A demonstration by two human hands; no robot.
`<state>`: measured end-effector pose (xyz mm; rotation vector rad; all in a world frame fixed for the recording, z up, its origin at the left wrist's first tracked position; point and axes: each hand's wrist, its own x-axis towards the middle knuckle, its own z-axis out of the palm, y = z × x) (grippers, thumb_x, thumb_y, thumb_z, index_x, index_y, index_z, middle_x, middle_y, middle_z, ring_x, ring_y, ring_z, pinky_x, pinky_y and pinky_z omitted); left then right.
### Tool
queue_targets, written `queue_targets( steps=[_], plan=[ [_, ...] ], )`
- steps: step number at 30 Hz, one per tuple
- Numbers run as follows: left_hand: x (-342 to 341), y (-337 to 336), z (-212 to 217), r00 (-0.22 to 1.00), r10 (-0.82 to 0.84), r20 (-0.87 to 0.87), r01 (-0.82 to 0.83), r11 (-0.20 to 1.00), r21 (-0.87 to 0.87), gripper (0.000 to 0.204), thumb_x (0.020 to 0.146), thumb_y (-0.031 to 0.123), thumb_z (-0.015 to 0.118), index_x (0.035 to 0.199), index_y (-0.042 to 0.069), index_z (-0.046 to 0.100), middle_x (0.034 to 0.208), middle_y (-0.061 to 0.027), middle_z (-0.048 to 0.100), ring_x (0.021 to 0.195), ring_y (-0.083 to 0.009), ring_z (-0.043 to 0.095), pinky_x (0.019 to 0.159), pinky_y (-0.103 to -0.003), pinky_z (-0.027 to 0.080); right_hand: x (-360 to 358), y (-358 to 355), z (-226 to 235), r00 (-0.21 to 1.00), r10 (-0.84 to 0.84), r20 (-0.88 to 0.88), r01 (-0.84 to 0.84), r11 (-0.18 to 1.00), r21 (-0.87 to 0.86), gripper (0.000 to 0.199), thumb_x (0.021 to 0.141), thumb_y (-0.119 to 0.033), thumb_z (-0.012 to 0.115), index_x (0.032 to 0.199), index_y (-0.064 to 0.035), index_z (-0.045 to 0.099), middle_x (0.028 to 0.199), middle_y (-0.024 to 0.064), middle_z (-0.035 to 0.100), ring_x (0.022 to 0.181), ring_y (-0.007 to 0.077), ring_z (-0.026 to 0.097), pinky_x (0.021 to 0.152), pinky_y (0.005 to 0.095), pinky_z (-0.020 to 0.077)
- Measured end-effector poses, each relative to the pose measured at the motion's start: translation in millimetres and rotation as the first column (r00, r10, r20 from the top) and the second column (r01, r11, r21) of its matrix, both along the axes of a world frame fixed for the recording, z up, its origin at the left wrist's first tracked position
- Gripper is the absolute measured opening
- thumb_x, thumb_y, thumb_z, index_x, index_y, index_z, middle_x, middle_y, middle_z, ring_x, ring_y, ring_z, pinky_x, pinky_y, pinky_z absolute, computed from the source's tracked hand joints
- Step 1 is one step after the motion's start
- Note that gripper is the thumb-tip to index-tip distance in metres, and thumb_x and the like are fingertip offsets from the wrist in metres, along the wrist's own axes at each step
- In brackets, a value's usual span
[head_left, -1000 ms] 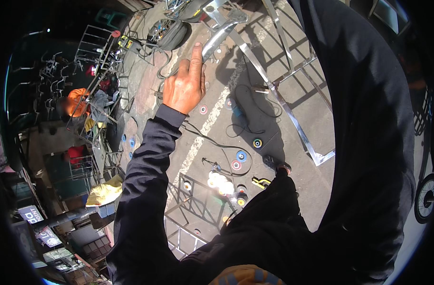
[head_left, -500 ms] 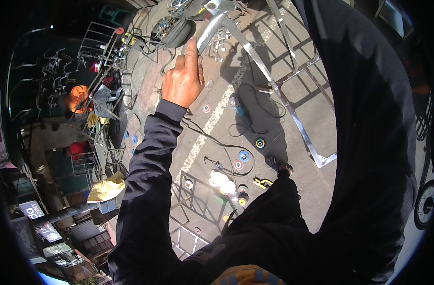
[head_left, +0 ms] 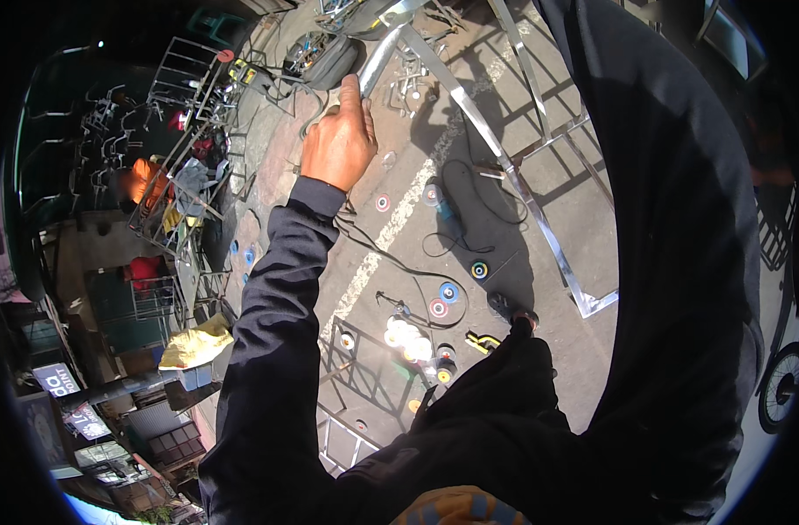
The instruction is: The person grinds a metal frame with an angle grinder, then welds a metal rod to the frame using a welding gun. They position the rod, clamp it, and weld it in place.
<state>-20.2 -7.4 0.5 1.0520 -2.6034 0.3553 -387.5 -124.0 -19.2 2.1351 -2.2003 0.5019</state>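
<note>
One hand shows: the left hand, stretched farther up the paved ground than a second ago, now curls at the shiny metal bar of the steel frame; how firm the grip is cannot be told. Dark clothing hides the right hand; colourful grinding discs lie below.

Left hand grips shiny metal tube; grinding discs on pavement
</note>
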Motion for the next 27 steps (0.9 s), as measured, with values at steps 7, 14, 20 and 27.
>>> queue_targets(
  steps=[7,14,20,27],
  plan=[
    [4,44,-51,0.977,-0.077,-0.199,0.142,0.932,0.333,0.042,0.096,0.012,0.055,0.136,0.003,0.044,0.08,-0.0276,0.065,0.072,-0.047,0.065,0.063,-0.051,0.052,2,-7,-17,1.0,0.012,0.018,-0.009,0.986,-0.165,0.038,0.098,-0.041,0.046,0.121,-0.0197,0.066,0.131,0.0061,0.06,0.13,0.0309,0.046,0.111,0.0626,0.0236],
    [4,115,-118,0.513,0.72,-0.467,0.356,0.316,0.879,0.031,0.105,0.028,0.05,0.126,0.004,0.051,0.071,0.0007,0.053,0.056,-0.0053,0.048,0.051,-0.022,0.039,-8,15,5,0.956,0.24,-0.169,-0.277,0.928,-0.248,0.032,0.098,-0.033,0.047,0.11,-0.0103,0.068,0.107,0.0076,0.068,0.111,0.0276,0.058,0.102,0.0471,0.0385],
    [-58,82,-122,0.203,0.548,-0.811,0.194,0.79,0.582,0.035,0.105,0.024,0.049,0.13,-0.001,0.048,0.078,-0.0023,0.058,0.058,-0.0047,0.049,0.05,-0.022,0.041,-27,3,12,0.928,0.303,-0.218,-0.365,0.856,-0.366,0.043,0.094,-0.048,0.054,0.091,-0.0069,0.068,0.087,0.0143,0.067,0.089,0.0333,0.064,0.085,0.0458,0.0456],
    [-102,38,-108,0.365,0.32,-0.875,-0.227,0.941,0.249,0.049,0.103,0.014,0.05,0.148,-0.002,0.038,0.072,-0.0039,0.061,0.06,-0.0085,0.053,0.055,-0.025,0.044,-33,-28,-18,0.934,0.216,-0.286,-0.348,0.737,-0.58,0.063,0.092,-0.068,0.05,0.108,-0.0118,0.072,0.103,0.0042,0.071,0.099,0.0238,0.063,0.088,0.0409,0.0378]
  ],
)
